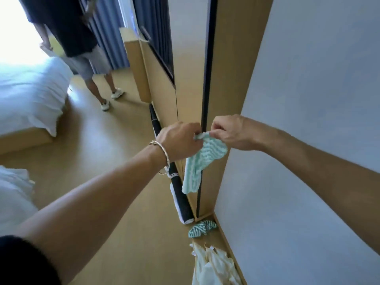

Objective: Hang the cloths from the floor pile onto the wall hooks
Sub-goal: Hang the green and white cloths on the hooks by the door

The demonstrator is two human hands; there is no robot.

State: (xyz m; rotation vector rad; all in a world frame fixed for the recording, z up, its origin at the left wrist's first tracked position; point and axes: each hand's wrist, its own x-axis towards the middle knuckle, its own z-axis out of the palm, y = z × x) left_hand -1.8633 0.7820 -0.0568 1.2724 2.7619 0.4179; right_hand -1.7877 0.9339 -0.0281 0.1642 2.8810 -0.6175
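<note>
Hanging step: our left hand (181, 140), right hand (230, 134) both pinch striped cloth (202, 161) top; next we need hook (hidden here).

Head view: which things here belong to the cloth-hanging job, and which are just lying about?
Part of the job: mint striped cloth, pinched by left hand and right hand; second striped cloth on the floor; cream cloths nearer the camera.
Just lying about: black roll along the wall base; white bed; blue curtain; another person standing.

Striped mint cloth (202, 159) dangling, held aloft
</note>
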